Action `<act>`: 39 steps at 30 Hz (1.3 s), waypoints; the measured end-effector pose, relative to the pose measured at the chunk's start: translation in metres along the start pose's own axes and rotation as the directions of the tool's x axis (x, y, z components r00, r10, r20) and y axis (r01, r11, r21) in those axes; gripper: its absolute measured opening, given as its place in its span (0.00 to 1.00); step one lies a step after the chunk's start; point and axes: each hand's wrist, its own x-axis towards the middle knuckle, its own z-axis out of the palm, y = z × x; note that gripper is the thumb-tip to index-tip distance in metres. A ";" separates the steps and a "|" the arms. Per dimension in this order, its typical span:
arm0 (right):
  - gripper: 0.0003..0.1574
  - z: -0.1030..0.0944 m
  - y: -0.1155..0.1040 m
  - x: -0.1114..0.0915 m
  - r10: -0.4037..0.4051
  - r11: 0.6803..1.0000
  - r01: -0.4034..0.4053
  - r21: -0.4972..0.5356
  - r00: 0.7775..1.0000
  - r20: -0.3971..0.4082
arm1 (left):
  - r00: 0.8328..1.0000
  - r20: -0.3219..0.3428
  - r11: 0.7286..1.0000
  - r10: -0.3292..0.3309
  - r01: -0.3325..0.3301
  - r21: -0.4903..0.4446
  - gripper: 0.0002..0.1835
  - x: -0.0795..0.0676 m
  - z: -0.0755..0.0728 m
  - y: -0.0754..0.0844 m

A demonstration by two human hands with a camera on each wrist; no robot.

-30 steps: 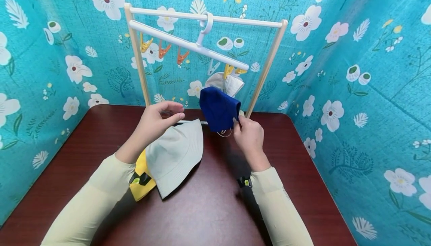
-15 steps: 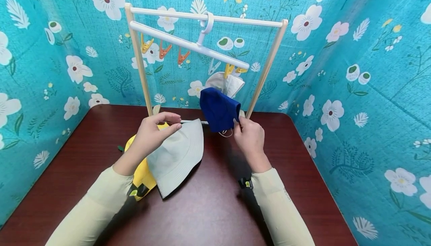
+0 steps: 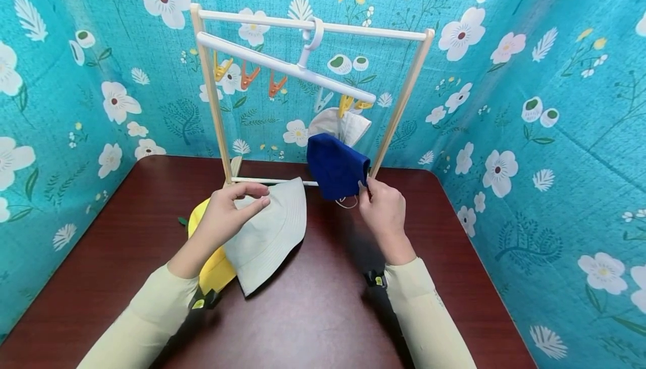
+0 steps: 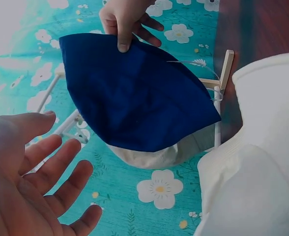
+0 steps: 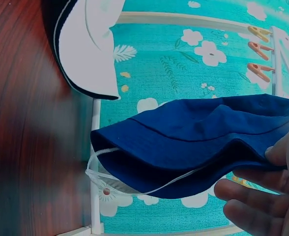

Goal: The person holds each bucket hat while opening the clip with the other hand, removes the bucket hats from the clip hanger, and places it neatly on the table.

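My right hand pinches the edge of a dark blue bucket hat, held up in front of the rack's right side. A thin white cord dangles from this hat in the right wrist view. Behind it, partly covered, an off-white hat hangs from a yellow clip. My left hand, its fingers apart and loosely bent, holds nothing; in the head view it appears over a pale grey bucket hat. That hat lies on the table, overlapping a yellow hat.
A small wooden rack stands at the table's back. From its top bar a white hanger hangs tilted, lower on the right. Orange clips and others hang along it. Flowered teal cloth closes off the back and sides.
My left hand has come down and back towards me, away from the rack. The right hand, still pinching the blue bucket hat, has shifted slightly right with it.
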 end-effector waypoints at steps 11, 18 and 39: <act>0.12 0.005 0.002 -0.013 -0.051 0.998 0.052 -0.030 0.998 0.028 | 1.000 -0.008 1.000 -0.015 0.015 -0.016 0.13 -0.008 0.005 -0.006; 0.10 0.009 0.002 -0.020 -0.052 0.998 0.053 -0.027 0.998 0.032 | 0.999 -0.001 0.999 -0.033 0.033 -0.007 0.12 -0.009 0.007 -0.006; 0.11 0.017 -0.006 -0.029 -0.162 0.987 0.161 0.016 0.985 0.063 | 1.000 0.015 1.000 -0.017 0.017 -0.004 0.14 -0.009 -0.001 -0.006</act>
